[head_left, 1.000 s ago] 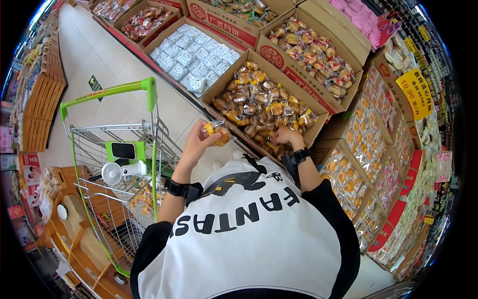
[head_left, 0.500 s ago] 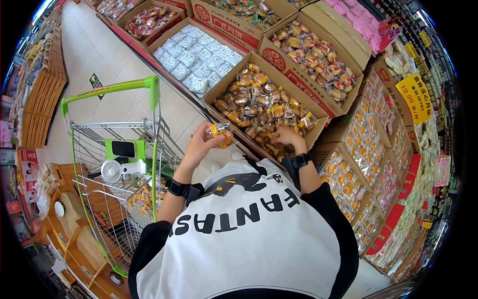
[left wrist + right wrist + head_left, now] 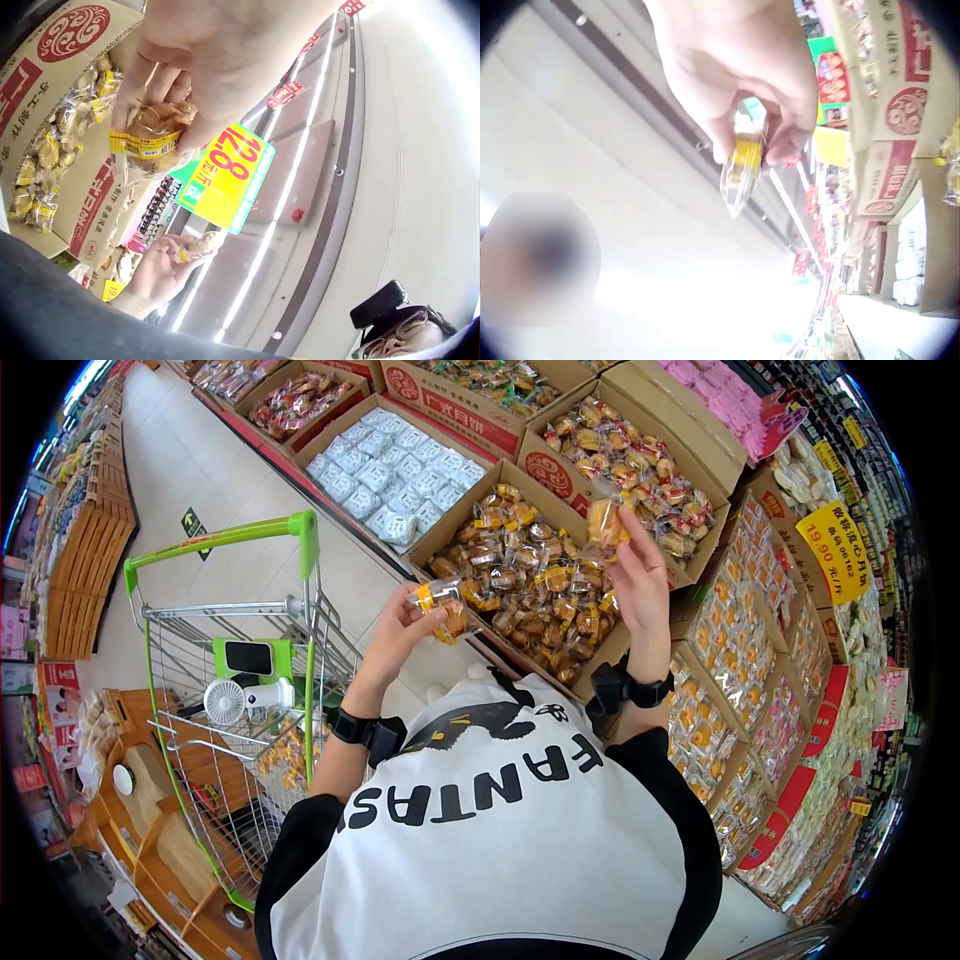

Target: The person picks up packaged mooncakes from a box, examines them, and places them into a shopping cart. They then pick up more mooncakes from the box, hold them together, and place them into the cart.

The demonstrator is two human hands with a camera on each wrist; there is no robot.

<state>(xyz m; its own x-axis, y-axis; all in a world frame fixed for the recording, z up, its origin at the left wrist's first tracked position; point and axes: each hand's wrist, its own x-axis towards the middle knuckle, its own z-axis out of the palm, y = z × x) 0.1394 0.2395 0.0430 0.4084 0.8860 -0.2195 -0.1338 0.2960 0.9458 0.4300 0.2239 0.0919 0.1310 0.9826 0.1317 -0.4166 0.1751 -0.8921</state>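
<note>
The left hand (image 3: 393,643) pinches a clear-wrapped pastry with a yellow band (image 3: 441,610) just off the near left edge of an open carton (image 3: 641,622) of similar packets. In the left wrist view the fingers curl round that pastry (image 3: 152,138), its yellow band facing the camera. Raised over the carton's right side, the right hand (image 3: 641,582) holds another wrapped pastry (image 3: 606,528) between thumb and fingers. The right wrist view shows this packet (image 3: 744,157) edge-on in the right hand (image 3: 742,71).
A wire shopping cart with a green handle (image 3: 215,544) stands at the left, holding a small white fan (image 3: 224,703) and packets. White packets fill a carton (image 3: 297,460) beyond. Slanted trays of wrapped goods (image 3: 735,635) line the right, below a yellow price sign (image 3: 834,552).
The right hand has come up out of the carton, away from the body, with a wrapped pastry in its fingers. The left hand still holds its pastry in nearly the same place.
</note>
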